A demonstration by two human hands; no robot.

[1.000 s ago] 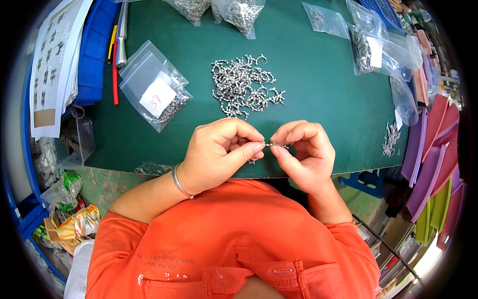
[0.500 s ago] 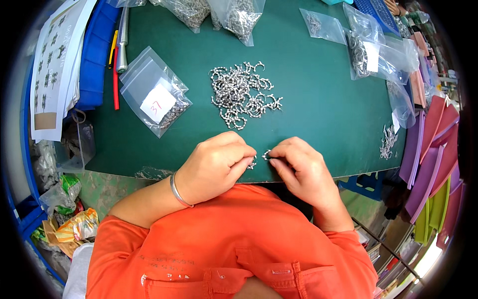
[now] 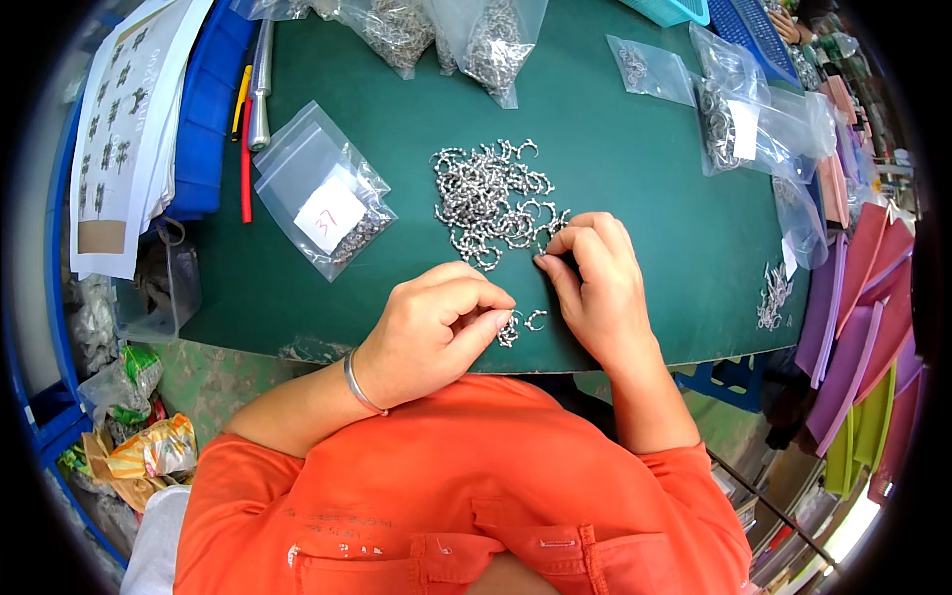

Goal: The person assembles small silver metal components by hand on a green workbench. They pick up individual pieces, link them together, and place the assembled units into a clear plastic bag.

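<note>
A: Where are the hands?
B: Right hand pinches one hook at the silver hook pile, mid-counter. Left hand clamps small hooks near the front edge.

- The little hooks are shiny silver metal.
- The bags are clear, glossy plastic.
- The table mat is matt green.
- The shirt is orange cloth.
</note>
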